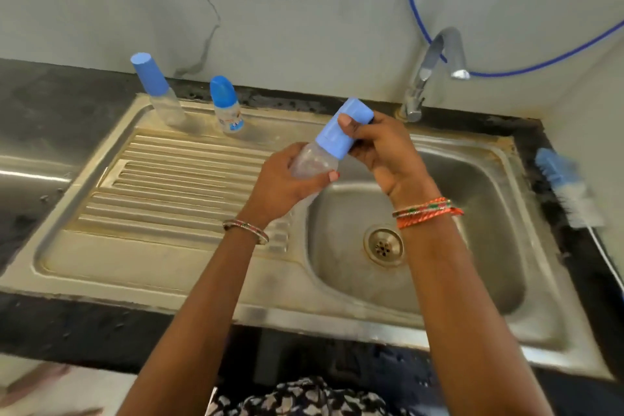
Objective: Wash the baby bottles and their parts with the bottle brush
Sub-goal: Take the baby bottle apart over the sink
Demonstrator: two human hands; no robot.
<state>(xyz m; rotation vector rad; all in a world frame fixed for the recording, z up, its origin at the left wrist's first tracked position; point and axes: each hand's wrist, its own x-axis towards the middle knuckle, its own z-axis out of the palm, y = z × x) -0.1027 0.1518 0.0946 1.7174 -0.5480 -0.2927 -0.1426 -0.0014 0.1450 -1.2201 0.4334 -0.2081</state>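
Forearms are extended over the sink's front rim (pixel 337 317). A clear baby bottle (pixel 312 162) is held tilted above the basin edge: body wrapped by the left hand (pixel 287 184), blue cap (pixel 341 128) gripped by the curled right hand (pixel 381 149), seemingly for cap removal. Two capped bottles, tall (pixel 157 91) and short (pixel 226 105), are stood on the drainboard at the back. The bottle brush (pixel 570 187) is left on the right counter, untouched. The tap (pixel 429 71) is not running.
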